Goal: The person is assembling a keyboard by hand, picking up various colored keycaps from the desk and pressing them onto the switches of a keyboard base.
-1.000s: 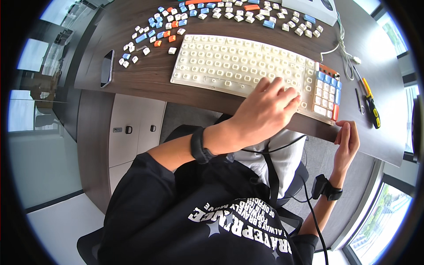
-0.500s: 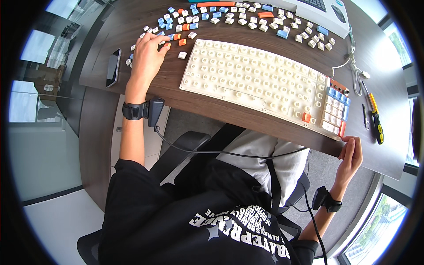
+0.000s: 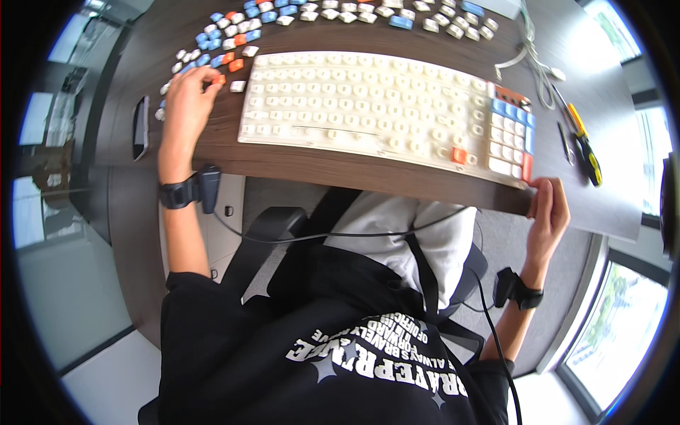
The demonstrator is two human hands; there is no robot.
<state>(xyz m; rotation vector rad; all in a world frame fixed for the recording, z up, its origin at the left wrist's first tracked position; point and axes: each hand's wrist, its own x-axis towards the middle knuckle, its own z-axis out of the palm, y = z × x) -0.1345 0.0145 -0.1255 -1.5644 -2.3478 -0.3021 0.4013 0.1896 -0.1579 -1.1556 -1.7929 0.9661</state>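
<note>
My left hand (image 3: 188, 103) reaches to the loose keycaps at the left. Its thumb and forefinger are closed on a small orange keycap (image 3: 219, 80). A white keycap (image 3: 238, 86) and another orange keycap (image 3: 236, 65) lie just beside it. A cream keyboard (image 3: 340, 106) sits along the near desk edge, mostly without caps. Blue, white and red caps fill its number pad (image 3: 507, 138), and one orange cap (image 3: 460, 155) stands apart near the lower right. My right hand (image 3: 549, 205), fingers curled together, is at the desk edge by the keyboard's right corner; whatever it may hold is hidden.
Many white, blue and orange keycaps (image 3: 347, 17) spread behind the keyboard. A phone (image 3: 141, 127) lies at the left desk edge. On the right are a pale cable (image 3: 538, 71), a yellow-black screwdriver (image 3: 586, 152) and a thin dark tool (image 3: 566, 144). A box (image 3: 499, 7) stands at the back.
The whole view has shifted, so the desk sits higher and further left. My left thumb and forefinger have drawn together around the orange keycap. The right hand stays by the keyboard's corner.
</note>
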